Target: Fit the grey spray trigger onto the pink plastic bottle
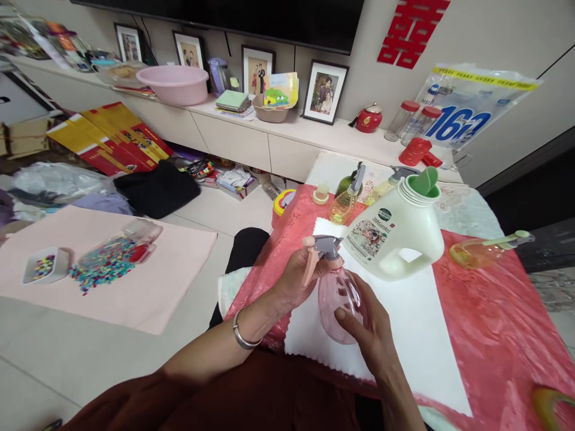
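A clear pink spray bottle (338, 298) with a grey and peach trigger head (320, 250) is held over a white cloth (404, 323). My left hand (294, 278) grips the bottle's neck and trigger head. My right hand (365, 326) wraps the bottle's round body from the right. A large white jug (398, 230) with a green funnel-like spout (426, 182) leans just behind the bottle.
The cloth lies on a red plastic-covered table (494, 335). Behind the jug stand yellow spray bottles (345, 200); an orange one (480, 250) lies at right. A yellow-lidded tub (282, 203) sits at the table's left corner. Beads (101, 263) cover a pink floor mat (148, 281).
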`<state>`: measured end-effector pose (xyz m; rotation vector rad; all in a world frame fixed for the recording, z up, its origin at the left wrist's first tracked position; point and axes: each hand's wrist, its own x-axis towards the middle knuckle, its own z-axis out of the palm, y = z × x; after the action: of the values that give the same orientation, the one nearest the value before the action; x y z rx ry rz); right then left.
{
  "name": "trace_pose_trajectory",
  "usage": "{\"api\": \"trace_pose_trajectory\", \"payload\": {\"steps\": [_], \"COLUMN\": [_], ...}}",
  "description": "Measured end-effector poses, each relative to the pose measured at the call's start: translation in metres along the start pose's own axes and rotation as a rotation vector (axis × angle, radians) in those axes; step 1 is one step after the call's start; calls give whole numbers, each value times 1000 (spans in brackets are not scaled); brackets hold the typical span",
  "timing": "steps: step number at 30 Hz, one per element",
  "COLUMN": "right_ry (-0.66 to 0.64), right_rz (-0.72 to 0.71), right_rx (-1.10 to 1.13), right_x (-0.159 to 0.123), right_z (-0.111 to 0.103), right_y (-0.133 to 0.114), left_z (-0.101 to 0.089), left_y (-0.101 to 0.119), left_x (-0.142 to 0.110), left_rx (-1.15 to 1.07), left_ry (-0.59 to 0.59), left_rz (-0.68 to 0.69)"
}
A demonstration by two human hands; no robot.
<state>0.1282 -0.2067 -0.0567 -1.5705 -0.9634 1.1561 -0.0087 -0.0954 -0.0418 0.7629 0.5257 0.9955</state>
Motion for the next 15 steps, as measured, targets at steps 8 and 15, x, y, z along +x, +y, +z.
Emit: {"api": "trace_pose_trajectory", "payload": {"steps": [8,15], "right_ry": [41,-5], "right_rz": [-64,-54], "right_rx": [-71,-120], "right_x": [-3,-2], "right_z": [4,-2], "right_y": [-2,16], "left_z": [3,3], "left_y": [-1,-5], "left_x": [-3,-11], "left_rx": [7,165], "left_ry": [-6,-29], "left_rz": [5,-11]}}
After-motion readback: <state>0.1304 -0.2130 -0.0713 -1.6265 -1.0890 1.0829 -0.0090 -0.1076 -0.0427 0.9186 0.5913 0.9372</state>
